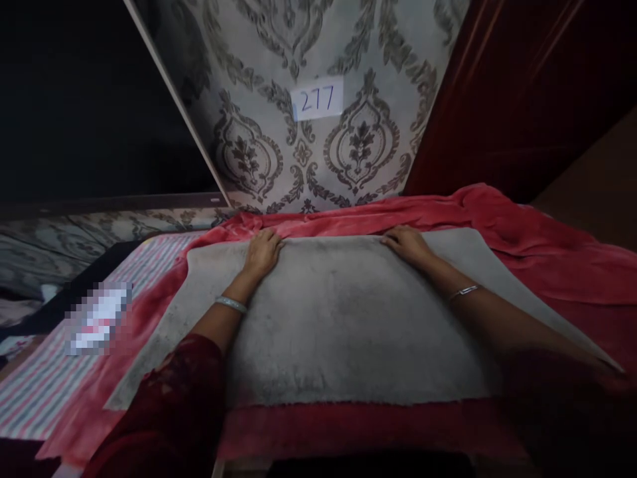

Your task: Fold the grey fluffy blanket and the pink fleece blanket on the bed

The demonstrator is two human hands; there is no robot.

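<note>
Dark red sleeves point(174, 398) occupy the lower left and right. Left hand point(263, 252) and right hand point(408, 245), fingers bent, contact the far edge of the centred grey cloth point(343, 325); pinch undeterminable. Red blanket point(557, 272) lies beneath.

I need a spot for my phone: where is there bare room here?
Widest: the middle of the grey cloth, bordered by the left hand, the right hand and the cloth's near edge. Smaller: the striped cloth, nearer than the blurred item. Crowded: the far edge, where both hands rest and the red blanket bunches by the wall.
</note>
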